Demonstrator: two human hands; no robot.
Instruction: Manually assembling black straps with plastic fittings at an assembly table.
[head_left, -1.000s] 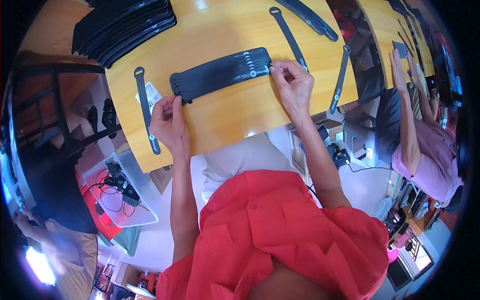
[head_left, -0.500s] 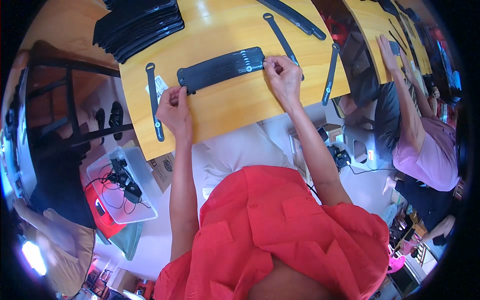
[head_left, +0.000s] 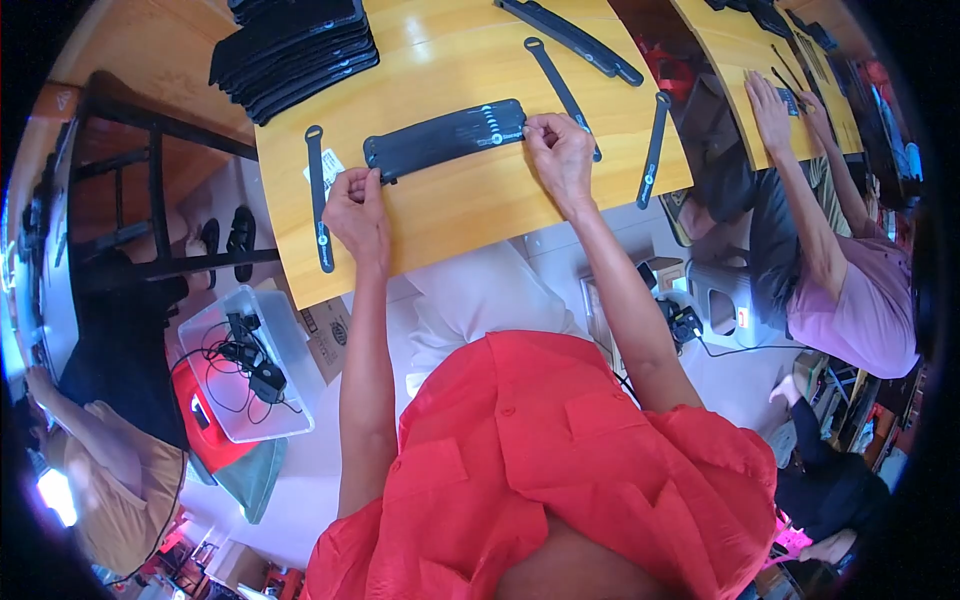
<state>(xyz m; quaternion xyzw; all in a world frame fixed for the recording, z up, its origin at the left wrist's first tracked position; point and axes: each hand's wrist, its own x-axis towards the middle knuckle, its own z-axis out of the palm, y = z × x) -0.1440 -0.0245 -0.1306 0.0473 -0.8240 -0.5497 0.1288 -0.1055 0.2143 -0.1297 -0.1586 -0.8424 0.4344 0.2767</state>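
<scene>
A wide black bundle of overlapping straps (head_left: 445, 138) with pale printing near its right end lies slantwise on the wooden table (head_left: 440, 240). At its lower left corner, the thumb and fingertips of my left hand (head_left: 358, 215) pinch the edge. My right hand (head_left: 563, 160) grips the right end between thumb and bent fingers. Just left of my left hand lies a single black strap (head_left: 320, 200) with a loop at its top, partly over a white label (head_left: 326, 168). Beyond my right hand another looped strap (head_left: 558, 85) lies slanted, and a third strap (head_left: 653, 150) rests by the right edge.
A tall stack of black strap bundles (head_left: 295, 55) stands at the far left of the table. More straps (head_left: 575, 42) lie at the far right. A clear bin of black adapters and cables (head_left: 250, 365) sits at lower left. A co-worker's hands (head_left: 775, 115) are at another table.
The whole view has shifted slightly, with the table's left side moving right. Both hands keep their hold at the two ends of the strap bundle, which still lies on the table.
</scene>
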